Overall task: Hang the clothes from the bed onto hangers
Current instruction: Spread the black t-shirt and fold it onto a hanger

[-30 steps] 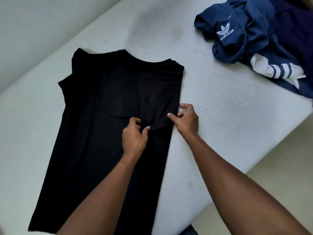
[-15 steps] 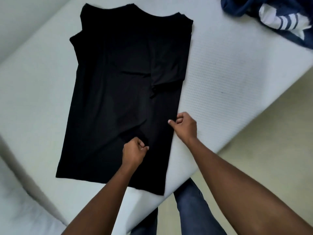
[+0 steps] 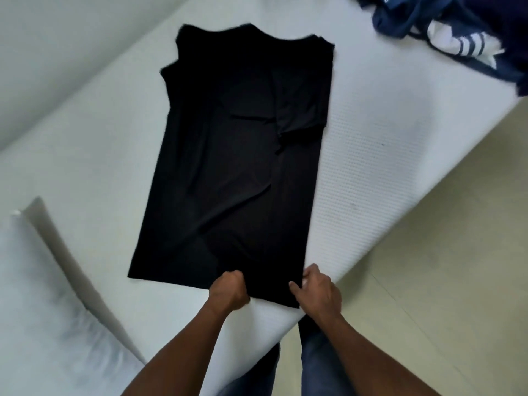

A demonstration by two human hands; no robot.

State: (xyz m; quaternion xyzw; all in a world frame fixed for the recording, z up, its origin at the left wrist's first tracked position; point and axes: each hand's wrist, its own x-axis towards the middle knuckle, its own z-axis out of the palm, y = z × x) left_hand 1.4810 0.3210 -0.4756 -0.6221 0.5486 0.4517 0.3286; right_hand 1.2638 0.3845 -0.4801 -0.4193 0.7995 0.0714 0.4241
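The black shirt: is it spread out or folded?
Partly folded: the black shirt lies flat on the mattress, one sleeve turned in over its body; left hand and right hand grip its hem.

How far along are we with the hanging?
Done: nothing hung; no hanger in view. In hand: left hand and right hand grip the bottom hem of the black shirt, flat on the bed. Left: that shirt and the navy clothes heaped beyond.

White bed (image 3: 371,144) between pale wall (image 3: 57,38) and beige floor (image 3: 445,281).
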